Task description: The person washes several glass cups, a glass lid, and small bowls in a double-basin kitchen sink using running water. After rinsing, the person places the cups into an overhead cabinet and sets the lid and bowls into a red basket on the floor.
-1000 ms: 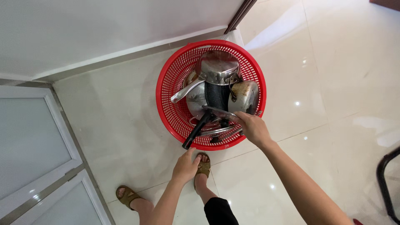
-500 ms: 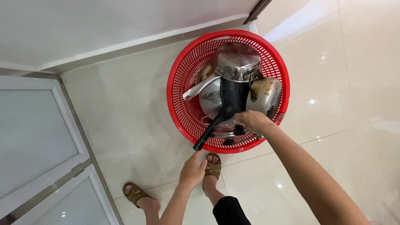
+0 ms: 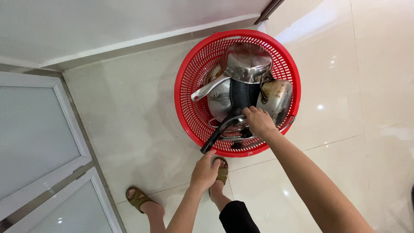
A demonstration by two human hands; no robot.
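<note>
A round red plastic basket (image 3: pixel 186 75) stands on the tiled floor, filled with cookware. A black frying pan (image 3: pixel 242 95) lies in the middle, its black handle (image 3: pixel 214 141) sticking out over the near rim. A steel saucepan (image 3: pixel 249 64) rests upside down at the back and a stained pot (image 3: pixel 277 97) leans at the right. My right hand (image 3: pixel 258 121) is inside the basket, fingers curled over the black pan's near edge. My left hand (image 3: pixel 205 170) hovers just below the handle's tip with fingers loosely apart, holding nothing.
A white wall with a baseboard (image 3: pixel 129 41) runs behind the basket. Glass-panelled door frames (image 3: pixel 51 164) stand at the left. My sandalled feet (image 3: pixel 140 199) are on the glossy floor tiles just below the basket.
My left hand has risen closer to the black handle's tip. My right hand has stayed in the basket on the pan. The view has shifted, so the basket sits further right.
</note>
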